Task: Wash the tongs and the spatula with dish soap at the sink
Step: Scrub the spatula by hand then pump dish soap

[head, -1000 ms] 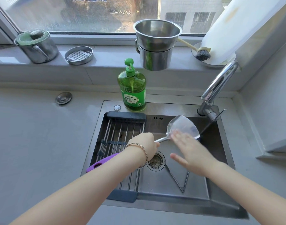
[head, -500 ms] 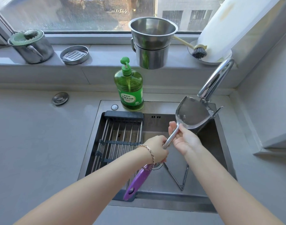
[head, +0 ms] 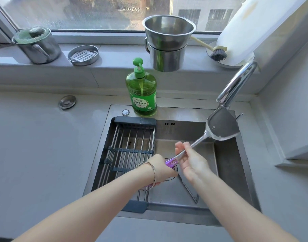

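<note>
The metal spatula (head: 221, 126) has a purple handle and points up to the right, its blade just under the tap (head: 237, 82). My left hand (head: 163, 169) grips the purple handle over the sink (head: 228, 163). My right hand (head: 190, 159) is wrapped loosely around the metal shaft just above the handle. The tongs (head: 188, 187) lie on the sink floor near the drain. A green dish soap bottle (head: 142, 91) stands on the sink's back rim.
A roll-up drying rack (head: 128, 154) covers the sink's left half. On the windowsill stand a lidded metal pot (head: 37, 46), a soap dish (head: 83, 55), stacked steel pots (head: 167, 44), a dish brush (head: 218, 53) and a white cutting board (head: 254, 25).
The spatula swung up from lying flat over the sink to pointing at the tap. My right hand slid from the blade down the shaft towards the handle.
</note>
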